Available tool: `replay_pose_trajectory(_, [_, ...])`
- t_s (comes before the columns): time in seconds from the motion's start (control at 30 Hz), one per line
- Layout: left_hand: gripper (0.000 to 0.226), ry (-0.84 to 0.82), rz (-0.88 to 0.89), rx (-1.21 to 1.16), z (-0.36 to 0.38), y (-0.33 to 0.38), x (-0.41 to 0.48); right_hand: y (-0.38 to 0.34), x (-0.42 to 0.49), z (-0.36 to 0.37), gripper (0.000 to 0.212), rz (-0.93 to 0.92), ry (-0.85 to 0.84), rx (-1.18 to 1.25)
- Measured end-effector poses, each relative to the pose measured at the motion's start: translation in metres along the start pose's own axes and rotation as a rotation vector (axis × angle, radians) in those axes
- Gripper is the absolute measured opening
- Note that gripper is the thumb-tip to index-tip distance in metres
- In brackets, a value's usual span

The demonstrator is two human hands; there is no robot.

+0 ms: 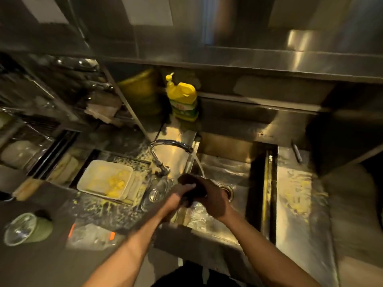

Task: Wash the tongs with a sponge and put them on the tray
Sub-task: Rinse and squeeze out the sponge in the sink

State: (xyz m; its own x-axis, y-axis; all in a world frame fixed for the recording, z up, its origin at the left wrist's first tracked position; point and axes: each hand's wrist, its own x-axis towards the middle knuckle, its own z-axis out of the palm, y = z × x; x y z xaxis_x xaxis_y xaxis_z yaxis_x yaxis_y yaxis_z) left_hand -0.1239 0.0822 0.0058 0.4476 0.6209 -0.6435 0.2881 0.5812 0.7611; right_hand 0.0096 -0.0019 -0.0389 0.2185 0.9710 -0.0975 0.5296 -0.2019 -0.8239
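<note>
Both hands meet over the steel sink (pixel 226 172) under the running water from the curved tap (pixel 170 144). Between them is a dark, soft wad that looks like a sponge (pixel 191 180). My left hand (pixel 179 195) holds it from the left with fingers laid across it. My right hand (pixel 214 200) curls round it from the right. I cannot make out any tongs; if they are in the hands, the hands and sponge hide them. The picture is dim and blurred.
A yellow detergent bottle (pixel 182 100) stands behind the tap. White rectangular dishes (pixel 103 177) with yellow scraps sit at the left, with a glass lid (pixel 157 192) beside them. A wet steel draining surface (pixel 294 199) lies right of the sink. A green lidded cup (pixel 29 228) stands near left.
</note>
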Motion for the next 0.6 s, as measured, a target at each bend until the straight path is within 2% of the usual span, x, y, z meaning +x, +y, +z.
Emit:
replay_pose_trajectory(0.07, [0.046, 0.052, -0.011, -0.062, -0.005, 0.000, 0.003, 0.004, 0.010, 0.018, 0.043, 0.028, 0.039, 0.002])
replay_pose_trajectory(0.2, [0.011, 0.120, 0.085, -0.147, -0.025, -0.005, 0.011, 0.000, 0.036, 0.036, 0.012, 0.265, 0.118, 0.324])
replay_pose_trajectory(0.27, [0.009, 0.191, 0.131, -0.119, -0.039, -0.008, 0.020, -0.006, 0.048, 0.041, 0.015, 0.399, 0.139, 0.484])
replay_pose_trajectory(0.37, [0.015, 0.254, 0.145, -0.067, -0.061, -0.007, 0.038, -0.015, 0.065, 0.053, 0.010, 0.496, 0.138, 0.680])
replay_pose_trajectory(0.43, [0.021, 0.246, 0.154, -0.051, -0.078, -0.003, 0.050, -0.024, 0.080, 0.065, 0.020, 0.538, 0.137, 0.769])
replay_pose_trajectory(0.5, [0.024, 0.227, 0.169, -0.033, -0.096, -0.002, 0.065, -0.030, 0.100, 0.077, 0.030, 0.602, 0.217, 0.838])
replay_pose_trajectory(0.6, [0.022, 0.254, 0.208, -0.040, -0.121, -0.002, 0.089, -0.043, 0.138, 0.091, 0.028, 0.573, 0.359, 0.833])
